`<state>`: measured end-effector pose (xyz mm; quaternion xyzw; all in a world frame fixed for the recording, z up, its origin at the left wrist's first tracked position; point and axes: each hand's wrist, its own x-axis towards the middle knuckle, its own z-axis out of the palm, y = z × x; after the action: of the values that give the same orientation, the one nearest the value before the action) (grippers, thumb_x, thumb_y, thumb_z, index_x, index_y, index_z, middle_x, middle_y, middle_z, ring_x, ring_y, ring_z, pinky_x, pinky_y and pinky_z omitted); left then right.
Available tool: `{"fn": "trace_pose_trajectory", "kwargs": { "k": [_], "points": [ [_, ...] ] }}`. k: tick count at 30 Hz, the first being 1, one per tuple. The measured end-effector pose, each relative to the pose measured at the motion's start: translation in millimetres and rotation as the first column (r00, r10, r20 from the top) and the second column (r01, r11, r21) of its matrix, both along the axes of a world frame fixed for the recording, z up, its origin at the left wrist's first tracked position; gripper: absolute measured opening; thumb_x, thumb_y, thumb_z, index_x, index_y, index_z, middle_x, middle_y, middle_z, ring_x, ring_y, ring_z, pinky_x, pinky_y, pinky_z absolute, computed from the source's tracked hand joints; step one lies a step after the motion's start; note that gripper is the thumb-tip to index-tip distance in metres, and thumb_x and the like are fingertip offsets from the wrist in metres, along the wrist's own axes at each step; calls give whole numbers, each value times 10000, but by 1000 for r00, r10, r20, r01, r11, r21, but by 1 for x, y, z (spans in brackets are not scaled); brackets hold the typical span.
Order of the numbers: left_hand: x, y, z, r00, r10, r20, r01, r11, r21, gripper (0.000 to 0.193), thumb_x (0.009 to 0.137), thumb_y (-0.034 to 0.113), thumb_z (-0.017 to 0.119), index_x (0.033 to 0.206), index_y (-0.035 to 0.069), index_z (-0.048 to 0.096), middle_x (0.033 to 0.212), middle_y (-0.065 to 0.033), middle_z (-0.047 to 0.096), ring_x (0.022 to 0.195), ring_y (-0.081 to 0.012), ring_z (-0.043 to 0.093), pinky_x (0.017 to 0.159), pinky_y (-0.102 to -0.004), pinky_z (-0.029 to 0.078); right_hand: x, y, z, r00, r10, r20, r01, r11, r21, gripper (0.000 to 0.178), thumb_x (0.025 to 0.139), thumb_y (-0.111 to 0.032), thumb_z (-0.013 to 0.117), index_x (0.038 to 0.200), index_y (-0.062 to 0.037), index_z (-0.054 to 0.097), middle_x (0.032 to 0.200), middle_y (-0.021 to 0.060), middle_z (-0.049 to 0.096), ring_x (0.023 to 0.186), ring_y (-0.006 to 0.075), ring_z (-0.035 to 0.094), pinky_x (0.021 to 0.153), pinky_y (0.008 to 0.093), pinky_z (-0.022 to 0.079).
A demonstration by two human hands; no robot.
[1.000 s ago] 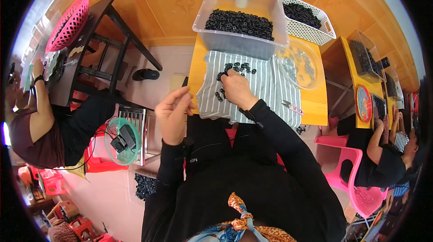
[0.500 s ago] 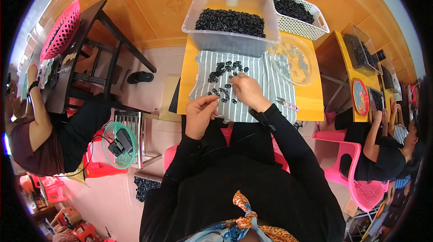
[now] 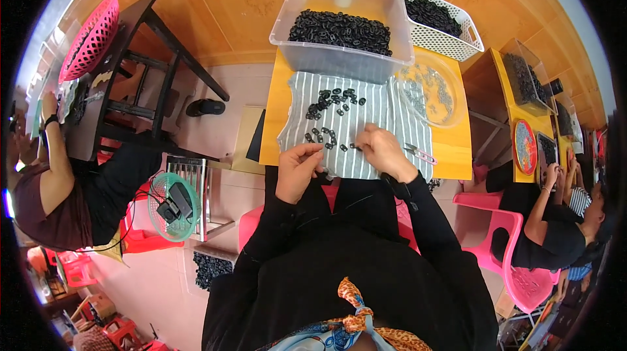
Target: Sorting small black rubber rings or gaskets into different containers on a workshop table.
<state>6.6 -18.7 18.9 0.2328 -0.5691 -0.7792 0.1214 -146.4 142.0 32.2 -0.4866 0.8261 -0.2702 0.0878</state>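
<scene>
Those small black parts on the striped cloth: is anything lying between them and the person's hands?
Nothing visible. The small black parts lie loose on the striped cloth, open to the left hand and right hand.

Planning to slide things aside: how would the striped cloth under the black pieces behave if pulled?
The striped cloth looks thin and floppy: it drapes over the table edge, so it would likely bunch up. The loose black pieces on it would probably scatter.
</scene>
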Motion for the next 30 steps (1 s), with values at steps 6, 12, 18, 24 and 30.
{"fn": "trace_pose_trajectory", "kwargs": {
  "k": [6, 12, 18, 24, 30],
  "points": [
    [-10, 9, -7, 998, -67, 20, 68, 997, -24, 197, 815, 65, 604, 989, -26, 621, 694, -26, 606, 562, -66, 556, 470, -176, 394, 7, 11, -5, 997, -75, 28, 77, 994, -78, 52, 686, -19, 567, 719, -52, 589, 738, 114, 514, 721, 324, 562, 603, 414, 438],
    [-5, 11, -5, 995, -91, 39, 92, 995, -29, 193, 817, 60, 599, 988, -28, 616, 682, -29, 601, 563, -65, 553, 473, -178, 394, 27, -2, -19, 971, -169, -170, 150, 982, -118, 40, 673, -17, 566, 713, -21, 567, 743, 142, 479, 739, 322, 542, 603, 417, 451],
    [-4, 16, -8, 995, -89, 49, 91, 995, -46, 190, 822, 63, 597, 990, -24, 615, 675, -27, 602, 562, -66, 554, 478, -179, 399, 31, -3, -23, 943, -184, -277, 158, 981, -113, 115, 676, 21, 529, 789, 4, 524, 790, 153, 473, 767, 327, 529, 639, 405, 447],
    [-15, 27, -8, 995, -103, 16, 101, 990, 97, 193, 852, 82, 574, 1007, -29, 604, 770, -58, 616, 582, -92, 569, 483, -196, 423, 43, 3, -1, 989, -126, -77, 84, 907, -412, 87, 715, 26, 546, 788, -6, 512, 820, 141, 485, 786, 322, 522, 675, 391, 429],
    [-15, 22, -16, 946, -313, -91, 311, 785, 536, 181, 865, 41, 547, 1022, -33, 599, 793, -85, 616, 602, -140, 593, 507, -209, 446, 56, 14, 2, 981, 19, 196, 85, 858, -507, 114, 728, 43, 569, 836, 5, 570, 882, 126, 514, 821, 292, 540, 696, 338, 445]
  ]
}}
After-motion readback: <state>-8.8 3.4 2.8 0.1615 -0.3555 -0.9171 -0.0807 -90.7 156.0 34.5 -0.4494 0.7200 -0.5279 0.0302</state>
